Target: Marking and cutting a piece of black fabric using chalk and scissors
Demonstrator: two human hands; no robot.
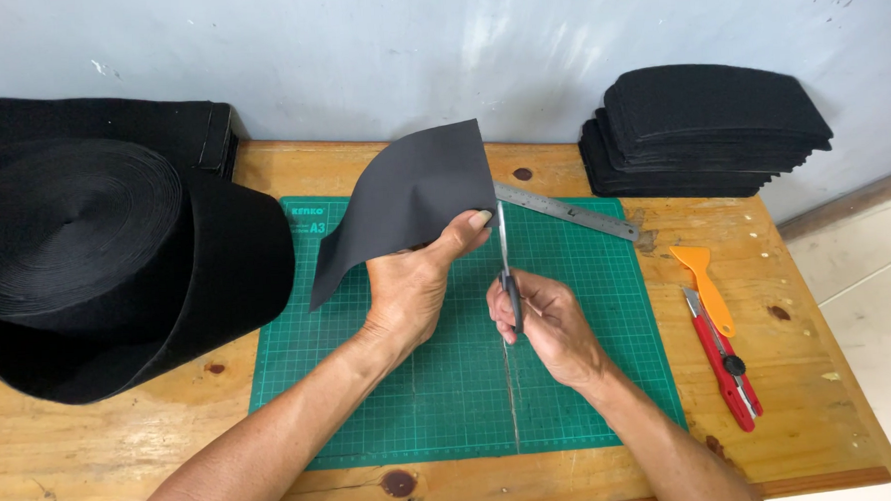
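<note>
My left hand (414,282) holds up a curved piece of dark grey fabric (413,197) above a green cutting mat (571,375), thumb pressed on its lower right corner. My right hand (547,321) grips a pair of scissors (506,268) with blades pointing up, right at the fabric's right edge. Both hands hover over the middle of the mat.
A big roll of black fabric (95,256) lies at the left. A stack of cut black pieces (706,129) sits at the back right. A steel ruler (569,212), an orange scraper (702,284) and a red utility knife (726,363) lie on the wooden table (94,456).
</note>
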